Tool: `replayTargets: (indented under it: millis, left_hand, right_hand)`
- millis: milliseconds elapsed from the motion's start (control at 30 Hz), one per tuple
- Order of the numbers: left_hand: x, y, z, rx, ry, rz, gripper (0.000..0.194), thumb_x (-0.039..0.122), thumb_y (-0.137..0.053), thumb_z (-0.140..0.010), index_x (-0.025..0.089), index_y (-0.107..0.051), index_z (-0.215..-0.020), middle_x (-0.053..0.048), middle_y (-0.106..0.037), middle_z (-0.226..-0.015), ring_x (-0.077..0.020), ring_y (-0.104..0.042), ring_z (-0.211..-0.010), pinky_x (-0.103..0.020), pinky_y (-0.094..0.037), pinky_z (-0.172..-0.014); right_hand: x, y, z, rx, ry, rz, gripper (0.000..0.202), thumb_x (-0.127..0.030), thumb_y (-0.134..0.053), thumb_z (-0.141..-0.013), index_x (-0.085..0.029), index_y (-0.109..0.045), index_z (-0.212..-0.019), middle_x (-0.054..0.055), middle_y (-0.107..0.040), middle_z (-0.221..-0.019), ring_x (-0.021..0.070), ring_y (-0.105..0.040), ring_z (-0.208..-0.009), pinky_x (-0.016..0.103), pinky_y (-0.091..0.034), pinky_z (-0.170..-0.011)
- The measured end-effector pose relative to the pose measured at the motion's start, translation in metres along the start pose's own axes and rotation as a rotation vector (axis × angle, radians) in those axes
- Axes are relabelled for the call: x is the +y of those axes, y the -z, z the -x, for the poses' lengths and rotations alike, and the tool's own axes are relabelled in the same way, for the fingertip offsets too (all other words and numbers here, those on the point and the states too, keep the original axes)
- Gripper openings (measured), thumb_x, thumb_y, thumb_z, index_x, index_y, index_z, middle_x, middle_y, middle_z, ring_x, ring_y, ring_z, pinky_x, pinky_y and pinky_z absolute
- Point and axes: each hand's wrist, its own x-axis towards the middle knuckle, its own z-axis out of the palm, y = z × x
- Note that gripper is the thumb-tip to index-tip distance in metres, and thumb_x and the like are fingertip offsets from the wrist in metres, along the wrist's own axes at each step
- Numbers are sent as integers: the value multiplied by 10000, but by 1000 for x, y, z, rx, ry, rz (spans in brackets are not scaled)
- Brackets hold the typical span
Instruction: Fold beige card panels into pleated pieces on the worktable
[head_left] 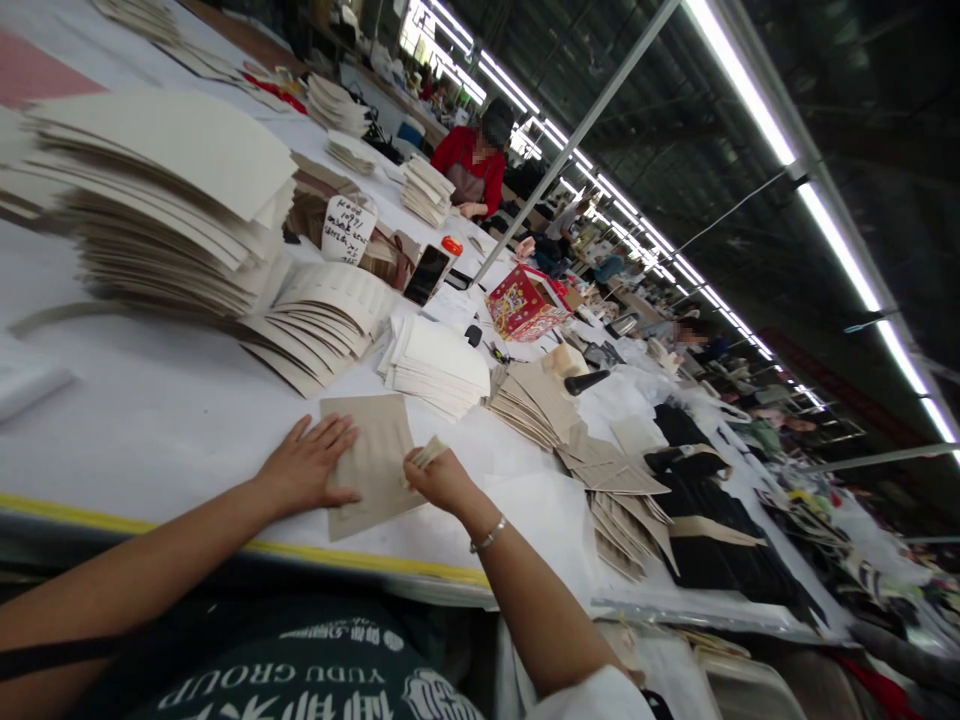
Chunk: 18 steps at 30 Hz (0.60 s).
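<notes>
A beige fabric-like panel [379, 455] lies flat near the front edge of the white table, with faint lines across it. My left hand [311, 465] rests on its left side, fingers spread. At the panel's right edge, my right hand [442, 482] is closed on a small pale strip [430, 452] that sticks up from the fingers; its exact kind is unclear. Behind the panel sit a stack of white sheets [439, 365] and a fanned stack of cream pieces [322, 320]. Beige pieces [532, 400] are piled to the right.
A tall stack of cream panels [172, 200] stands at the left. Farther back are a phone [427, 275], a red patterned box [527, 302] and a handwritten label [349, 230]. Black pieces [712, 520] lie at the right. A person in red [480, 165] sits across the table.
</notes>
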Motion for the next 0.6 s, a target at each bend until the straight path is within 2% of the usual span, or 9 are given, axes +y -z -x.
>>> replayTargets:
  millis: [67, 133, 267, 367, 433, 600]
  left_hand:
    - [-1, -3, 0, 10, -18, -2, 885, 699, -515, -678, 180, -386, -1384, -131, -313, -1479, -306, -238, -1371, -458, -33, -1107]
    - [-3, -5, -1, 12, -34, -6, 889, 701, -507, -683, 173, -380, -1387, -133, -296, -1486, -301, -225, -1376, -458, -22, -1107]
    - [-3, 0, 0, -27, -50, -7, 947, 723, -508, -659, 156, -349, -1401, -134, -255, -1498, -293, -204, -1384, -458, -19, -1107]
    - [0, 8, 2, -72, -38, -5, 967, 731, -516, -640, 163, -344, -1403, -135, -248, -1498, -295, -210, -1382, -457, -40, -1106]
    - [1, 10, 3, -82, -21, -1, 970, 731, -520, -634, 163, -349, -1401, -138, -251, -1497, -297, -214, -1380, -454, -45, -1106]
    - [-3, 4, 3, -56, -38, 23, 1009, 744, -528, -616, 147, -337, -1406, -154, -250, -1498, -304, -201, -1383, -457, -7, -1108]
  right_hand:
    - [11, -3, 18, -87, -30, -153, 158, -126, -487, -787, -176, -608, -697, -17, -637, -610, 105, -603, -592, 181, -442, -586]
    - [17, -7, 12, -54, -85, -275, 143, -145, -486, -790, -176, -608, -722, -12, -638, -609, 110, -609, -579, 187, -456, -568]
    - [4, -15, -47, 178, -142, -344, 150, -184, -465, -834, -180, -607, -787, 14, -665, -670, 117, -637, -627, 195, -485, -596]
    - [-12, -18, -72, 223, -132, -251, 165, -173, -455, -850, -172, -604, -780, 37, -681, -693, 124, -651, -672, 192, -481, -620]
    - [-18, -20, -60, 204, -101, -117, 180, -165, -451, -854, -167, -607, -765, 41, -678, -680, 129, -646, -677, 192, -465, -623]
    - [-17, -24, 18, 53, 14, 198, 183, -168, -467, -839, -170, -612, -728, 38, -653, -660, 143, -606, -642, 214, -411, -617]
